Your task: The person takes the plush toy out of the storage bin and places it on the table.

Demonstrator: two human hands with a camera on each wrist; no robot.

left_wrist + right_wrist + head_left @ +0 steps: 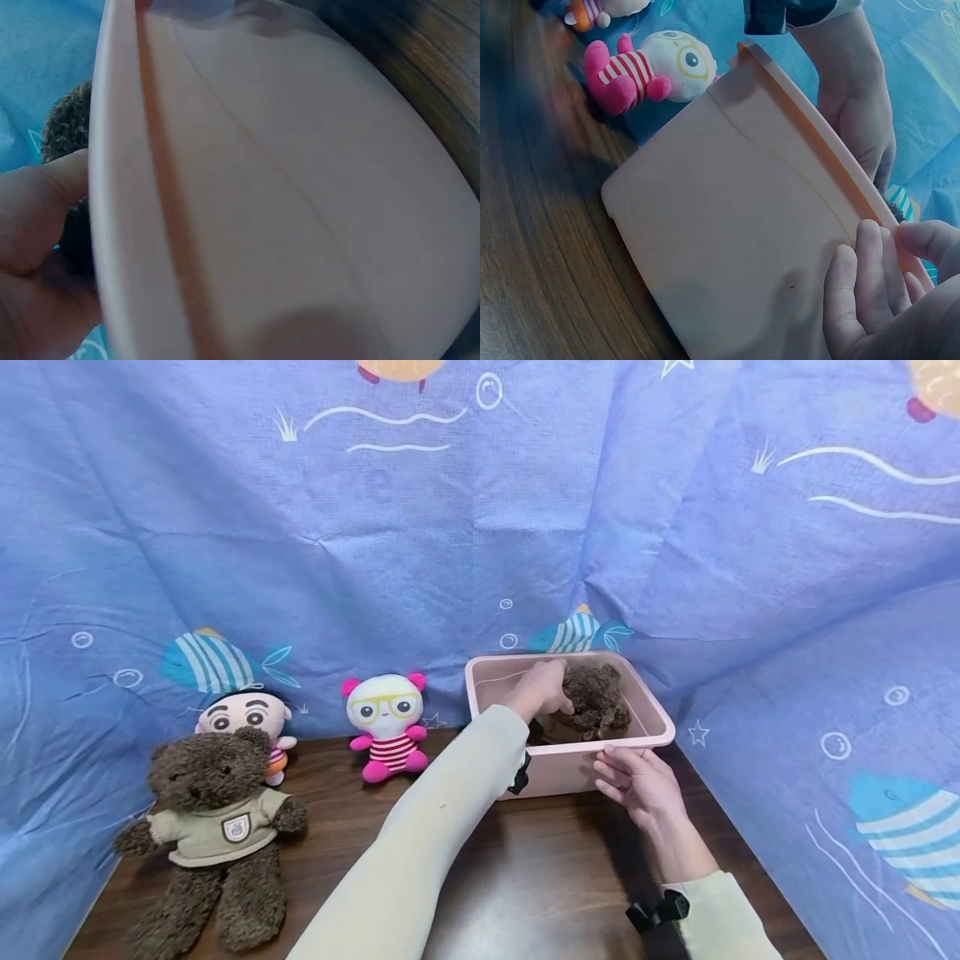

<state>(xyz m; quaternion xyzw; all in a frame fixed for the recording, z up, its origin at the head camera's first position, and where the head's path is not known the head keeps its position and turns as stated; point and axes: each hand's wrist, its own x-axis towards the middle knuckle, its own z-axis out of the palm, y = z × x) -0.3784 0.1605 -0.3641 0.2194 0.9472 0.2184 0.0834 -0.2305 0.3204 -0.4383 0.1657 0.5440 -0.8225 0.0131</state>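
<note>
A pink plastic storage bin [558, 768] stands against the cloth at the back right. Inside it lies a small dark brown furry plush toy [596, 697]. My left hand [543, 687] reaches over the bin's front rim and grips the toy's left side; the fingertips are partly hidden in the fur. In the left wrist view the bin's wall [285, 195] hides most of the toy. My right hand [641, 781] pinches the bin's front rim near its right corner. As the right wrist view shows, the thumb is over the rim and the fingers [870, 277] lie against the outer wall.
A panda plush [387, 727] with yellow glasses sits left of the bin. At the far left a large brown teddy bear [213, 835] in a green shirt leans before a black-haired doll [243, 714]. Blue fish-print cloth [420, 568] surrounds the wooden table [517, 877].
</note>
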